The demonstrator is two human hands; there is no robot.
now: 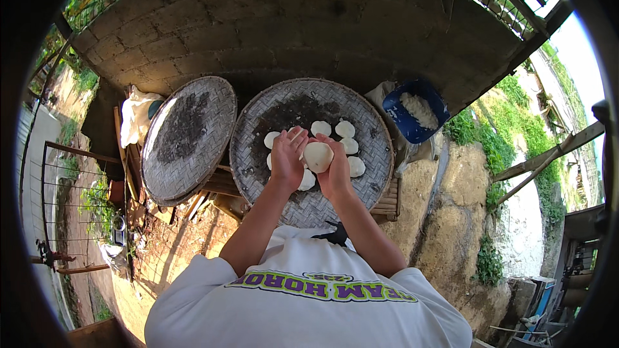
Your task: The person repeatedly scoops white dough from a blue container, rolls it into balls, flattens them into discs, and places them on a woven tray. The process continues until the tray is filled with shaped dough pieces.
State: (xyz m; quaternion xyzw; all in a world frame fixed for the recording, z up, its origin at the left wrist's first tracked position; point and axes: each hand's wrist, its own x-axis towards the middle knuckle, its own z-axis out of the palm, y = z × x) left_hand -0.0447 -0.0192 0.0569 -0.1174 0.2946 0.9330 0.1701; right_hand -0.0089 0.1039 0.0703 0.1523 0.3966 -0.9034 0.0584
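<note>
White dough ball, smooth and rounded, was held above a woven tray. The right hand cupped it; the left hand stood open beside it, though whether it touched I could not tell. Beneath lay flattened pale rounds on the round tray's dark-stained plaited surface. Leftward leaned a similar tray; rightward, a blue basin held lumpy white matter. Behind rose a rough block wall.
</note>
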